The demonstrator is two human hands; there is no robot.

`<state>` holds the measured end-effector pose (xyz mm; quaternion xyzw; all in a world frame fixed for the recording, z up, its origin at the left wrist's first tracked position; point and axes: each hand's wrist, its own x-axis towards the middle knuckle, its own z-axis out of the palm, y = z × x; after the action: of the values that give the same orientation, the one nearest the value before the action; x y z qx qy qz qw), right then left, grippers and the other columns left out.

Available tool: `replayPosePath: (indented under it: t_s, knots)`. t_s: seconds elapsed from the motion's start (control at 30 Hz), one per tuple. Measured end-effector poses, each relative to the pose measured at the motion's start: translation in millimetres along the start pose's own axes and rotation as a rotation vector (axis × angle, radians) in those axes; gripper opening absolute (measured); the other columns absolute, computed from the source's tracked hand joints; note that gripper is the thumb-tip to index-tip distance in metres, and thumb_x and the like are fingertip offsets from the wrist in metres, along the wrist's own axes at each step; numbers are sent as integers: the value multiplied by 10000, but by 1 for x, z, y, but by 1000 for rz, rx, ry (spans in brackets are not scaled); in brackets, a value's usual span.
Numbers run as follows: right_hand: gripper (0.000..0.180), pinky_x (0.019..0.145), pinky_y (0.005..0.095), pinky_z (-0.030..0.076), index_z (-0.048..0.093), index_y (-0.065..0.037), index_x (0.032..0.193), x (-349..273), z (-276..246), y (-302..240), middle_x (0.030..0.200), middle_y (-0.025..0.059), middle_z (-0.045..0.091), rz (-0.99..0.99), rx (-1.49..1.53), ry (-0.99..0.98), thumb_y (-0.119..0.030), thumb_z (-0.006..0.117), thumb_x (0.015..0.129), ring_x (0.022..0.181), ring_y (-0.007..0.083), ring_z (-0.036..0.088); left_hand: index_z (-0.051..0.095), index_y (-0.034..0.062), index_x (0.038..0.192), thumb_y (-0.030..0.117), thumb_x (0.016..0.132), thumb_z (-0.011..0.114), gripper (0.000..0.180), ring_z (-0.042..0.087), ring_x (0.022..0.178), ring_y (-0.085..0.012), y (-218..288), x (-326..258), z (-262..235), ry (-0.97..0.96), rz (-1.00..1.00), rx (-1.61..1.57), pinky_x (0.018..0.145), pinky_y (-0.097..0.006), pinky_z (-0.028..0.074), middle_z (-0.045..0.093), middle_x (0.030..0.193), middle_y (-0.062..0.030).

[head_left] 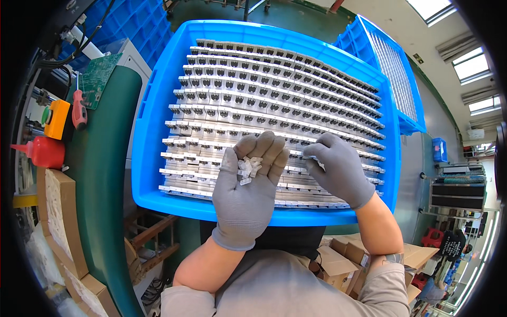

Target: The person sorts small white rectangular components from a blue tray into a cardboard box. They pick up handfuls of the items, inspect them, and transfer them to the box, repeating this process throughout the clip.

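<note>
My left hand [244, 195], in a grey coated glove, is turned palm up and cupped around a small heap of translucent white plastic pieces [250, 168]. To its right, my gloved right hand [340, 171] has thumb and fingertips pinched together above the rows. A pale bit shows at those fingertips, too small to name. Both hands hover over a large blue plastic crate [150, 174], near its front half. Rows of white block-shaped parts [248, 113] with black fittings on their faces fill it.
Another blue crate [364, 39] with similar rows stands at the far right. On the green surface to the left lie a red-handled screwdriver [79, 110], a yellow box with a green button [55, 120], a red bottle [45, 152] and a green circuit board [99, 79]. Open cardboard boxes [338, 264] sit below right.
</note>
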<state>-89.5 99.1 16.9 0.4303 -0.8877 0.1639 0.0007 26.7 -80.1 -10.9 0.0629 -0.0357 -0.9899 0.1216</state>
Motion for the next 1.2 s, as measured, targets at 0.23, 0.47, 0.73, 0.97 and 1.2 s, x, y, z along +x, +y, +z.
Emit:
replayPosePath:
  t_s: [0.23, 0.47, 0.73, 0.97, 1.2]
  knots:
    - [141, 690, 430, 533, 691, -98, 961, -2, 1, 0, 927, 95, 639, 45, 45, 43, -127, 734, 829, 828, 318, 648, 561, 21, 1231, 330, 1127, 339, 394, 529, 1330, -317, 0, 1, 2, -7, -7, -6, 1198, -499, 408, 578, 1287, -139]
    - [430, 1001, 504, 446, 694, -107, 1204, -29, -20, -18, 1256, 131, 631, 3, -79, -131, -350, 751, 855, 1168, 364, 556, 584, 42, 1274, 339, 1129, 322, 422, 537, 1329, -308, 0, 0, -3, -55, -8, -4, 1202, -497, 396, 597, 1340, -138]
    - [541, 1067, 525, 385, 678, -137, 1291, -32, -15, -20, 1360, 118, 600, 73, -71, -189, -439, 741, 847, 1242, 378, 507, 597, 43, 1279, 338, 1129, 325, 429, 542, 1333, -308, 1, 1, -5, -75, -20, -28, 1205, -497, 391, 608, 1345, -141]
    - [538, 1066, 526, 383, 683, -144, 1285, -33, -13, -19, 1347, 117, 606, 90, -54, -173, -443, 743, 841, 1241, 376, 503, 595, 37, 1286, 338, 1129, 324, 435, 535, 1347, -314, 0, 1, -7, -106, -24, -52, 1208, -500, 387, 607, 1361, -147]
    - [372, 970, 493, 453, 708, -105, 1160, -27, -21, -26, 1223, 111, 652, 16, 30, 39, -254, 791, 829, 1164, 378, 551, 541, 27, 1367, 350, 1132, 301, 466, 457, 1423, -328, -1, -1, 1, -64, -30, -52, 1233, -500, 345, 527, 1467, -171]
